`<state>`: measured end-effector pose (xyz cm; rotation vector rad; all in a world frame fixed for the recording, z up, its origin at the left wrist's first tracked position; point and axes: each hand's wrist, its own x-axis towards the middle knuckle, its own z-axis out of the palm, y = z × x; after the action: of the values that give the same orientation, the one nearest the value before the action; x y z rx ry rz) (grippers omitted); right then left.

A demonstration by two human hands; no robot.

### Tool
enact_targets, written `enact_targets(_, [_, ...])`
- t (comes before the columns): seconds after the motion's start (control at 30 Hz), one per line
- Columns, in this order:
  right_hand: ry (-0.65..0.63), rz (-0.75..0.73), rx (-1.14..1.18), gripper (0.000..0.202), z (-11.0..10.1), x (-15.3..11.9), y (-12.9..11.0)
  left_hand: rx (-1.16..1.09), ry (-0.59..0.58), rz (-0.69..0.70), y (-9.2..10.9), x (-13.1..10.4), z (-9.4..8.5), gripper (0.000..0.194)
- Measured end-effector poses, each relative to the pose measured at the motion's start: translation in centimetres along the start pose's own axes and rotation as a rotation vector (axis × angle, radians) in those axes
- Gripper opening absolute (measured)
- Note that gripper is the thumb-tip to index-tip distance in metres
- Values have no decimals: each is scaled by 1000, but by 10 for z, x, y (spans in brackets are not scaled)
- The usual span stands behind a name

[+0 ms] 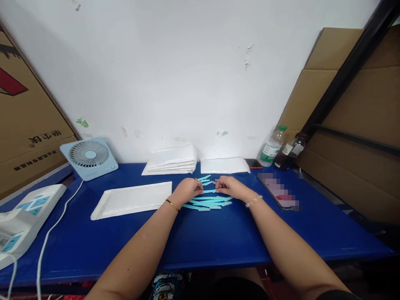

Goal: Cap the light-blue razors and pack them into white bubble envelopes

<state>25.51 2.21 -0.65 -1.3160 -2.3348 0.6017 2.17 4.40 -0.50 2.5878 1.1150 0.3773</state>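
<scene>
My left hand and my right hand are close together above the middle of the blue table. Each pinches one end of a thin turquoise eyebrow razor, which lies level between them. Just below them, several more turquoise razors are spread in a loose, overlapping pile. A few others lie beyond my fingers, partly covered by my hands. To the left of my left hand lies a flat white padded envelope.
At the wall are a stack of white envelopes, one more envelope, and a dark phone. Two bottles and a phone occupy the right. A blue fan and corded power strip sit left.
</scene>
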Motion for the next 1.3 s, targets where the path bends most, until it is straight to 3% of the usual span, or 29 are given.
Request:
enact_targets(0.2, [62, 24, -74, 7, -6, -1, 17, 85, 41, -52, -12, 5, -2, 13])
enact_targets(0.33, [132, 18, -5, 15, -12, -8, 18, 80, 97, -109, -15, -1, -8, 19])
enact_targets(0.47, [-28, -13, 105, 18, -9, -12, 6, -49, 55, -62, -7, -7, -7, 30])
enact_targets(0.6, [-85, 27, 51, 12, -4, -10, -2, -91, -42, 32, 0, -4, 1, 21])
enact_targets(0.67, [-69, 36, 9, 7, -3, -8, -2, -54, -35, 29, 1, -1, 4, 13])
enact_targets(0.83, [9, 17, -122, 7, -5, -4, 9, 47, 17, -48, -3, 4, 1, 13])
enact_targets(1.0, [91, 81, 12, 14, -16, -12, 14, 109, 79, -97, -11, -1, -7, 13])
enact_targets(1.13, [-125, 68, 102, 24, -29, -23, 8, 34, 122, -97, -7, -6, -9, 19])
enact_targets(1.23, [-261, 98, 89, 23, -28, -24, 4, -104, 7, -40, 0, -7, -6, 25])
enact_targets(1.3, [-251, 114, 115, 19, -23, -21, 3, -139, -40, 11, 4, -7, -2, 27])
